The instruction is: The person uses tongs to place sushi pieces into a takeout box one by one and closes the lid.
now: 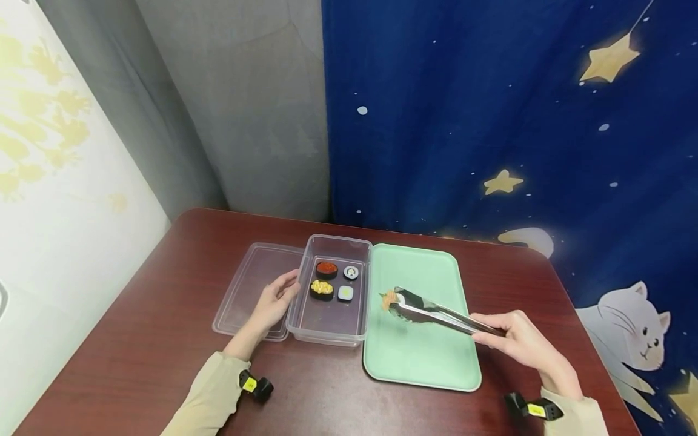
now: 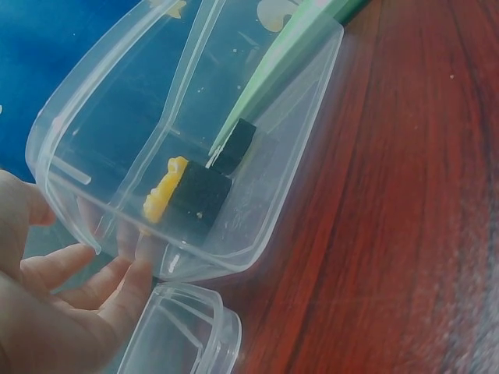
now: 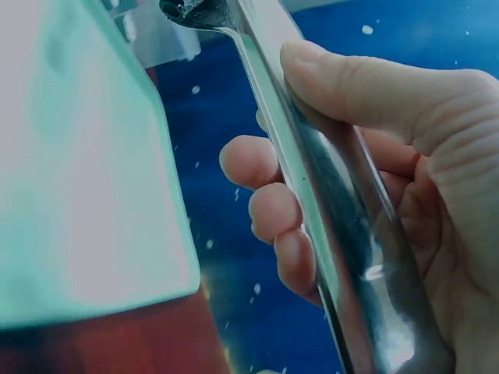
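The flat rectangular tray [image 1: 422, 357] is mint green, the clear plastic box [image 1: 327, 321] at its nine o'clock colourless. Clockwise from ten o'clock inside: a red-topped black oval sushi piece [image 1: 326, 269], a black-rimmed white round roll [image 1: 351, 272], a white squarish roll [image 1: 345, 293] centred yellow-green, a yellow-topped black oval sushi piece [image 1: 322, 290]. The long metal tongs [image 1: 455, 322] gleam silver, the small morsel [image 1: 388, 300] at their tips orange. The fabric curtain [image 1: 425, 139] is gold-starred deep blue.

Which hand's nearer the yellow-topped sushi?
Left. The left hand touches the clear container, just left of the yellow-topped sushi; the right hand grips tongs at the green tray's right edge.
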### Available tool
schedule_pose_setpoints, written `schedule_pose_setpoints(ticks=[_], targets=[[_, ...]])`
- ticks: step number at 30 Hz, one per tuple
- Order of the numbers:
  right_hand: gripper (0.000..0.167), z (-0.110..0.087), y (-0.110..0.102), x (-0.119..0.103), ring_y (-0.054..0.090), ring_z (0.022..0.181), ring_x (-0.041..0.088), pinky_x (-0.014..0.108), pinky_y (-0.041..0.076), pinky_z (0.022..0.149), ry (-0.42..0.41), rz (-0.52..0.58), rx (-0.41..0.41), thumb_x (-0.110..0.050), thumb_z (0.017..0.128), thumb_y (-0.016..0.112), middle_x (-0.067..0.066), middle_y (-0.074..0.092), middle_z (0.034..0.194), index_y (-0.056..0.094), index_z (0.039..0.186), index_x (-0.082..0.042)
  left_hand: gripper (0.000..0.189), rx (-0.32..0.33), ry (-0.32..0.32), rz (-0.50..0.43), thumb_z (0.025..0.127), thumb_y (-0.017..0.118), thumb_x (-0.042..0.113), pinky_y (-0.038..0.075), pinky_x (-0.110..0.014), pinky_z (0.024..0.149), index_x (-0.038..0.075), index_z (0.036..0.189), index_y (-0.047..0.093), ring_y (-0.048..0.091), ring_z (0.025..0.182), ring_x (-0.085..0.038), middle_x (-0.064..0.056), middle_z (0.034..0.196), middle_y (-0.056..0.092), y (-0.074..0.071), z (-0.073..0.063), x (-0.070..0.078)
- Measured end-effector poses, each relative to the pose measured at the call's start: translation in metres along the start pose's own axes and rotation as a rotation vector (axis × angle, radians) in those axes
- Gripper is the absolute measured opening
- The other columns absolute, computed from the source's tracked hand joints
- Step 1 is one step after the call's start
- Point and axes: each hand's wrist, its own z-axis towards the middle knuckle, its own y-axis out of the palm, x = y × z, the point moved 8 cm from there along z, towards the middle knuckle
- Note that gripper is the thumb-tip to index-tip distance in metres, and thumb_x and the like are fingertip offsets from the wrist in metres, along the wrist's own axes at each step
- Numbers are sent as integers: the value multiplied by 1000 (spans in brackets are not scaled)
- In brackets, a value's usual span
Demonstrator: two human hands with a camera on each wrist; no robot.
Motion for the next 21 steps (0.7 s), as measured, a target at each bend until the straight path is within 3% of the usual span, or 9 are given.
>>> schedule_pose_setpoints(ticks=[5, 7, 11, 14, 18, 21], targets=[[29, 28, 6, -4, 33, 49, -10, 13, 29, 37, -7, 1, -39, 5, 73, 74, -1, 69, 74, 69, 101, 8, 42, 1, 19, -11, 96, 50, 8, 41, -41, 102, -6, 135, 42, 51, 118, -37, -29, 130, 49, -1, 0, 0], [29, 41, 10, -9, 27, 48, -10, 13, 27, 37, -36, -9, -56, 3, 73, 75, 3, 70, 75, 69, 101, 8, 42, 6, 24, -11, 96, 51, 8, 41, -41, 101, -6, 135, 43, 51, 117, -37, -29, 129, 50, -1, 1, 0], [30, 64, 21, -21, 27, 47, -9, 11, 29, 39, -103, -9, -109, -3, 77, 75, 12, 72, 88, 69, 105, 5, 42, 7, 31, -2, 96, 51, 8, 42, -41, 100, -5, 135, 44, 51, 117, -37, -28, 129, 51, -1, 1, 0], [29, 80, 33, -23, 30, 47, -7, 13, 31, 40, -98, 3, -166, -11, 81, 73, 10, 71, 95, 70, 108, 0, 41, 11, 32, -3, 96, 52, 7, 42, -41, 100, -5, 134, 45, 52, 117, -37, -29, 128, 51, -1, 1, 0], [30, 97, 52, -24, 27, 45, -6, 15, 30, 40, -93, -9, -240, -19, 84, 71, 0, 71, 78, 70, 109, -4, 41, 16, 35, -1, 96, 51, 7, 43, -39, 100, -6, 134, 45, 52, 116, -37, -29, 128, 51, -1, 1, 1], [30, 108, 64, -29, 26, 45, -7, 15, 32, 41, -131, -47, -274, -20, 83, 72, -2, 70, 75, 71, 108, -4, 41, 15, 29, -7, 96, 51, 7, 43, -38, 100, -6, 134, 44, 52, 117, -37, -29, 128, 51, -1, 0, 2]])
